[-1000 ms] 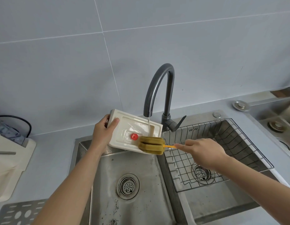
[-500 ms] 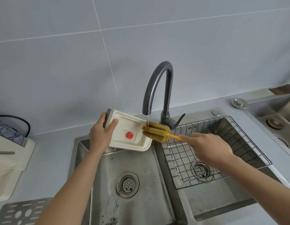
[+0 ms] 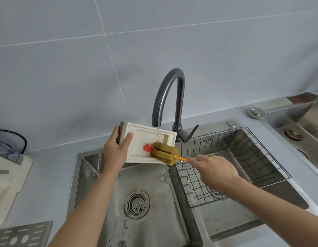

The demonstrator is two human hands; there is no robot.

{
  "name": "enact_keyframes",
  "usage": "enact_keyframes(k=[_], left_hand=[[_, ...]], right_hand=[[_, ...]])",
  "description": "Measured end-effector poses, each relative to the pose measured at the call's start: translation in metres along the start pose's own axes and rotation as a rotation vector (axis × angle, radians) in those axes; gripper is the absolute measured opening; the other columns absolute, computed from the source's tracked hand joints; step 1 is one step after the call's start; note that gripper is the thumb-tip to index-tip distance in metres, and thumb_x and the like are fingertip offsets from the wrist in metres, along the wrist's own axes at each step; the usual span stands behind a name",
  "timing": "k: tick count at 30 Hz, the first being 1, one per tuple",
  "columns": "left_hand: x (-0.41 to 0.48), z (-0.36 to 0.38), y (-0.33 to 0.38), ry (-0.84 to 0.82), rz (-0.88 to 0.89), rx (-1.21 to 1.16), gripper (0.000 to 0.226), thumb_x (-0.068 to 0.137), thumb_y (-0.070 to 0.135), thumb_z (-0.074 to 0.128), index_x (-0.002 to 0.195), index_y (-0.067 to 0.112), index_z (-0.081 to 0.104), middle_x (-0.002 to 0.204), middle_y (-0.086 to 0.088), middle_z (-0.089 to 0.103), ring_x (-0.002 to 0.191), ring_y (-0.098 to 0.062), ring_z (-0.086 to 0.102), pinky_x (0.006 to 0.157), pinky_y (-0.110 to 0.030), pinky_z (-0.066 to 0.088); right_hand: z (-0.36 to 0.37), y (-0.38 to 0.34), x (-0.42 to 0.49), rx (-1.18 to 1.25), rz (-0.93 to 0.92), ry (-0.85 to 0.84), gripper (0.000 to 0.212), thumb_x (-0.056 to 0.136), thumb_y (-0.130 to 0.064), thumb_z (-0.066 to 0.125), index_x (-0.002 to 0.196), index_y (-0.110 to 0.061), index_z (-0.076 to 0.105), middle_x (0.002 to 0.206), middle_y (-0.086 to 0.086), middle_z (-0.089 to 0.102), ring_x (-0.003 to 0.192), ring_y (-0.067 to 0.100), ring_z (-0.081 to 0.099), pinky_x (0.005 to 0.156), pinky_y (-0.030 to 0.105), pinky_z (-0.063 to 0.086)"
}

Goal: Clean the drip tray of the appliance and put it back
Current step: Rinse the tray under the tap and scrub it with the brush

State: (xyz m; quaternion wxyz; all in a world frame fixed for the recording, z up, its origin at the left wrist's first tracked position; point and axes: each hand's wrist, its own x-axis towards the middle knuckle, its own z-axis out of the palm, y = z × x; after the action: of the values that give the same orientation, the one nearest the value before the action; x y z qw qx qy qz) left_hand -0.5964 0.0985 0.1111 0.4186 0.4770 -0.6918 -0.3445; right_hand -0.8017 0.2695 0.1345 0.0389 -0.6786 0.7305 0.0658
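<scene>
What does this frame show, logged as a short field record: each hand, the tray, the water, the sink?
left hand: grip on the left end of the cream rectangular plastic drip tray, thumb on top
right hand: grip on the orange handle of the olive-yellow sponge brush
sponge brush: head pressed on the tray's right part, beside the red round float
tray: held tilted over the left steel basin
dark grey curved faucet: thin stream running onto the brush
right basin: holds a wire rack
</scene>
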Motion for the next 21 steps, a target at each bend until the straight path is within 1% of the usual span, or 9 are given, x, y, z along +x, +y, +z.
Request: enact_keyframes(k=[2, 6, 9, 11, 13, 14, 16, 18, 21], left_hand=[[0.001, 0.001, -0.001, 0.010, 0.012, 0.023, 0.033, 0.087, 0.029, 0.056, 0.115, 0.012, 0.054, 0.091, -0.002, 0.062, 0.083, -0.023, 0.059, 0.072, -0.038, 0.049], [0.000, 0.002, -0.009, 0.017, 0.007, 0.068, 0.037, 0.086, 0.029, 0.057, 0.119, 0.011, 0.054, 0.094, -0.001, 0.061, 0.084, -0.021, 0.057, 0.072, -0.033, 0.048], [-0.002, -0.002, -0.018, 0.081, -0.054, 0.034, 0.036, 0.085, 0.036, 0.057, 0.112, 0.013, 0.055, 0.089, -0.002, 0.062, 0.080, -0.023, 0.058, 0.066, -0.031, 0.047], [0.001, -0.008, -0.025, 0.140, -0.128, -0.047, 0.032, 0.079, 0.042, 0.054, 0.102, 0.019, 0.056, 0.083, -0.001, 0.061, 0.079, -0.025, 0.058, 0.068, -0.035, 0.046], [0.004, -0.012, -0.032, 0.174, -0.194, -0.130, 0.023, 0.078, 0.042, 0.053, 0.094, 0.026, 0.056, 0.078, 0.004, 0.060, 0.078, -0.022, 0.057, 0.071, -0.036, 0.046], [0.005, -0.013, -0.034, 0.182, -0.217, -0.162, 0.016, 0.080, 0.040, 0.055, 0.091, 0.028, 0.057, 0.077, 0.008, 0.060, 0.076, -0.019, 0.057, 0.069, -0.034, 0.045], [0.005, -0.014, -0.038, 0.189, -0.269, -0.228, 0.003, 0.085, 0.036, 0.055, 0.085, 0.034, 0.058, 0.078, 0.012, 0.061, 0.073, -0.012, 0.057, 0.067, -0.031, 0.046], [0.003, -0.011, -0.038, 0.190, -0.318, -0.289, 0.011, 0.087, 0.034, 0.054, 0.078, 0.036, 0.060, 0.080, 0.012, 0.063, 0.074, -0.008, 0.058, 0.069, -0.033, 0.046], [0.002, -0.006, -0.033, 0.191, -0.392, -0.397, 0.017, 0.089, 0.032, 0.052, 0.074, 0.034, 0.061, 0.078, 0.013, 0.064, 0.073, -0.007, 0.059, 0.065, -0.028, 0.047]], right_hand=[[0.003, 0.000, 0.001, -0.004, -0.015, -0.018, 0.057, 0.085, 0.000, 0.036, 0.138, -0.023, 0.031, 0.112, 0.000, 0.056, 0.085, 0.026, 0.060, 0.056, 0.031, 0.034], [0.004, 0.003, 0.002, -0.028, -0.034, -0.044, 0.055, 0.087, -0.001, 0.035, 0.137, -0.025, 0.033, 0.109, -0.001, 0.058, 0.088, 0.024, 0.060, 0.057, 0.031, 0.036], [0.002, 0.014, -0.002, -0.047, -0.016, -0.041, 0.056, 0.085, -0.001, 0.035, 0.133, -0.030, 0.037, 0.104, -0.003, 0.057, 0.085, 0.024, 0.059, 0.056, 0.031, 0.034], [0.004, 0.024, -0.008, -0.043, 0.028, -0.060, 0.056, 0.084, -0.001, 0.036, 0.131, -0.032, 0.038, 0.089, -0.006, 0.053, 0.074, 0.020, 0.051, 0.054, 0.029, 0.032], [0.009, 0.035, -0.014, 0.011, 0.100, -0.066, 0.059, 0.084, -0.003, 0.037, 0.132, -0.038, 0.036, 0.071, -0.010, 0.038, 0.068, 0.017, 0.044, 0.050, 0.025, 0.029], [0.013, 0.040, -0.017, 0.048, 0.136, -0.056, 0.061, 0.085, -0.003, 0.037, 0.131, -0.042, 0.034, 0.066, -0.010, 0.034, 0.067, 0.016, 0.044, 0.049, 0.024, 0.028], [0.018, 0.051, -0.022, 0.135, 0.207, -0.021, 0.061, 0.087, -0.005, 0.036, 0.130, -0.048, 0.034, 0.066, -0.011, 0.037, 0.067, 0.016, 0.048, 0.049, 0.024, 0.030], [0.021, 0.057, -0.025, 0.216, 0.264, 0.005, 0.056, 0.090, -0.008, 0.034, 0.128, -0.049, 0.036, 0.072, -0.010, 0.046, 0.071, 0.017, 0.053, 0.050, 0.024, 0.034], [0.020, 0.062, -0.028, 0.301, 0.322, 0.019, 0.045, 0.094, -0.015, 0.035, 0.125, -0.046, 0.043, 0.082, -0.008, 0.058, 0.078, 0.017, 0.057, 0.057, 0.027, 0.041]])
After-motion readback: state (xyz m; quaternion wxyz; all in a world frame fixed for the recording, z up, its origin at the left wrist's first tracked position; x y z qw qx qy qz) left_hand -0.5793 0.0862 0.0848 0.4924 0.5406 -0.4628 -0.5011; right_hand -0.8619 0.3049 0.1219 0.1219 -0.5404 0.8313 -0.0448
